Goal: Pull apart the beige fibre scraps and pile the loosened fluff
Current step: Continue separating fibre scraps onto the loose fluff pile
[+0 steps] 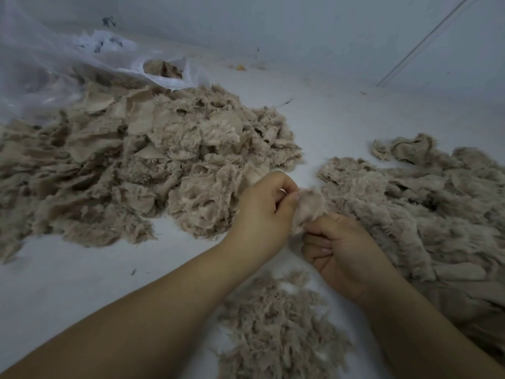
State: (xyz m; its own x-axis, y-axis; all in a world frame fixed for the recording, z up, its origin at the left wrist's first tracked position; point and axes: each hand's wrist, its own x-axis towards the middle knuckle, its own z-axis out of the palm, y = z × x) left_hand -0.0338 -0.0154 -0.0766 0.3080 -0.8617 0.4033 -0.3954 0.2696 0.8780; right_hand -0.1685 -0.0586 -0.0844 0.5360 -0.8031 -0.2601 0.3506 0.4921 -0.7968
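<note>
A small beige fibre scrap [308, 207] is held between both hands above the white surface. My left hand [263, 212] pinches its upper left edge with curled fingers. My right hand [344, 250] grips its lower end, fingers curled under. A big heap of beige scraps [142, 165] lies to the left. Another spread of scraps [426, 209] lies to the right, touching my right hand. A low pile of loosened fluff [276, 326] sits between my forearms near the bottom.
A clear plastic bag [82, 58] holding more beige scraps lies at the back left. The white surface [328, 119] runs to white walls behind, with a thin rod [426, 39] leaning at the right corner. Small debris specks lie near the back wall.
</note>
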